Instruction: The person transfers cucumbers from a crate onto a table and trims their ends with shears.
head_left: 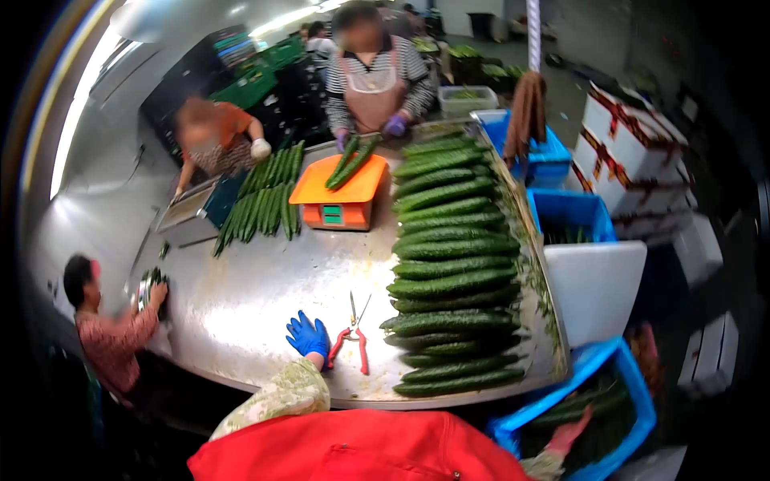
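My left hand (307,335), in a blue glove, lies flat on the metal table (273,276) with its fingers spread and nothing in them. Just right of it rest red-handled pruning shears (350,338), blades apart and pointing away from me. My right hand (568,433) reaches into a blue-lined box (639,393) at the lower right, over dark green cucumbers (597,401). Its fingers look stretched out, though they are small and partly blurred. A long row of cucumbers (457,268) lies side by side along the table's right side.
Across the table, a person (373,80) in purple gloves stands at an orange scale (341,192) bearing cucumbers. Two other people (216,136) (112,337) work on the left. More cucumbers (265,200) lie beside the scale. Blue-lined boxes (571,212) and stacked white cartons (630,148) stand on the right.
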### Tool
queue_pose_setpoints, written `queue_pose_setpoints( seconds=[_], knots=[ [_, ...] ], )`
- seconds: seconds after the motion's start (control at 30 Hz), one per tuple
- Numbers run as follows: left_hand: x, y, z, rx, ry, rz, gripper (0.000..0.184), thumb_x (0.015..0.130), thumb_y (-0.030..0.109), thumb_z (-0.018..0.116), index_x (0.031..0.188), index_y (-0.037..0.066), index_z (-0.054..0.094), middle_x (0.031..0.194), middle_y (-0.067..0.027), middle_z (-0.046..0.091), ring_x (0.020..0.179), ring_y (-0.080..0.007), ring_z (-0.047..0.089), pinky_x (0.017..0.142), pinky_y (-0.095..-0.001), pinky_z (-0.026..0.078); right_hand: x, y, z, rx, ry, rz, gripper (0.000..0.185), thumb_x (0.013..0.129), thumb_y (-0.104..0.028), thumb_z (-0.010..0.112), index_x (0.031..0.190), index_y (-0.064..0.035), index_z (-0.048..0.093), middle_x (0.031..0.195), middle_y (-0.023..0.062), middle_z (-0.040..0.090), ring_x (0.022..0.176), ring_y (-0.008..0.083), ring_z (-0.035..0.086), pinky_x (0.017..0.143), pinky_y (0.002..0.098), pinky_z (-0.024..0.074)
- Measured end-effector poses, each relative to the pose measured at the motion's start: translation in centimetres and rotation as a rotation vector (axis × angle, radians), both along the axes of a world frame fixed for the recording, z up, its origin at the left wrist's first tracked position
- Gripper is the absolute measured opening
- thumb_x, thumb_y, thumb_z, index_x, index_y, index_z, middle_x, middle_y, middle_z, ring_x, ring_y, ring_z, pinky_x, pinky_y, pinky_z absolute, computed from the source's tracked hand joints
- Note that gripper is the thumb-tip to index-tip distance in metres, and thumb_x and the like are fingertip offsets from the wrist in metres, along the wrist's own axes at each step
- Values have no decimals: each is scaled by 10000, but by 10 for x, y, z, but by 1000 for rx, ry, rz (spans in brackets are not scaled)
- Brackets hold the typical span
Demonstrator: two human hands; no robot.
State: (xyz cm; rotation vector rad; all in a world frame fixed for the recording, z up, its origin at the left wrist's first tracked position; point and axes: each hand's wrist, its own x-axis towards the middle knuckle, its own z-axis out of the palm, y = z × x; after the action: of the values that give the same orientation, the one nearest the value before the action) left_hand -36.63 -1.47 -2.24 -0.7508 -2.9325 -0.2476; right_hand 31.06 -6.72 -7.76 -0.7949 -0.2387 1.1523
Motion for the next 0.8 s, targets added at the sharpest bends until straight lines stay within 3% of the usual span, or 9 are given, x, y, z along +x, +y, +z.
queue_pose_setpoints(
  seconds=[0.1, 0.17, 0.23, 0.3, 0.4, 0.43, 0.5, 0.63, 0.8],
  knots=[
    [-18, 4, -14, -125, 32, -53, 639, 923, 466, 411, 1469, 153, 303, 1475, -194, 332, 1379, -373, 277, 1081, -555, 255, 21, 16, 41, 238, 132, 227, 589, 970, -419, 401, 1442, -71, 355, 1465, 164, 371, 1341, 336, 363, 1109, 463, 294],
    [-16, 11, 9, -222, -132, -75, 629, 928, 482, 378, 1458, 145, 332, 1416, -201, 404, 1310, -370, 366, 1034, -576, 302, 7, 17, 98, 53, 244, -55, 568, 970, -392, 402, 1428, -58, 372, 1370, 189, 487, 1222, 319, 503, 1071, 459, 350],
    [-28, -2, -3, -200, -84, -190, 617, 929, 465, 372, 1444, 125, 359, 1360, -205, 460, 1241, -370, 440, 986, -588, 341, 10, 11, 96, 38, 133, -105, 600, 936, -417, 463, 1392, -32, 400, 1234, 211, 560, 1105, 338, 570, 1005, 480, 416],
    [8, -6, 35, -118, -21, -247, 577, 922, 393, 428, 1378, 40, 445, 1281, -201, 535, 1116, -348, 539, 925, -521, 419, 7, 11, 104, 104, 109, -63, 636, 902, -441, 525, 1357, -7, 428, 1098, 234, 633, 988, 356, 636, 939, 500, 481],
    [-105, 2, -23, 488, -471, -414, 527, 916, 314, 511, 1312, -34, 496, 1267, -191, 558, 1095, -312, 550, 943, -441, 431, -1, 16, 114, 322, 133, 120, 681, 865, -430, 593, 1371, -12, 414, 1160, 235, 607, 1028, 354, 619, 952, 477, 477],
    [-91, 13, 13, 560, -584, -252, 477, 907, 234, 570, 1272, -69, 523, 1272, -182, 562, 1110, -276, 541, 991, -394, 413, -5, 17, 118, 319, 96, 134, 687, 861, -426, 601, 1375, -13, 409, 1161, 233, 607, 1026, 348, 621, 952, 472, 479],
    [-78, 30, 49, 787, -344, -542, 484, 930, 236, 539, 1298, -76, 495, 1347, -191, 501, 1200, -273, 489, 1052, -392, 362, -12, 20, 136, 308, 21, 132, 713, 844, -418, 622, 1383, -9, 396, 1168, 236, 601, 1024, 340, 622, 956, 463, 479],
    [82, 71, 188, 1071, -783, -831, 450, 965, 213, 482, 1321, -63, 475, 1380, -164, 478, 1259, -245, 456, 1087, -375, 314, -33, 28, 202, 444, 2, 137, 741, 829, -433, 620, 1386, -4, 386, 1175, 245, 595, 1038, 348, 616, 959, 469, 474],
    [222, 95, 243, 753, -1239, -1355, 569, 947, 316, 523, 1416, 23, 388, 1349, -144, 508, 1246, -233, 491, 1066, -354, 361, -107, 76, 301, 548, -21, 241, 738, 806, -482, 621, 1336, -4, 433, 1091, 230, 620, 985, 338, 630, 924, 472, 495]
  ],
)
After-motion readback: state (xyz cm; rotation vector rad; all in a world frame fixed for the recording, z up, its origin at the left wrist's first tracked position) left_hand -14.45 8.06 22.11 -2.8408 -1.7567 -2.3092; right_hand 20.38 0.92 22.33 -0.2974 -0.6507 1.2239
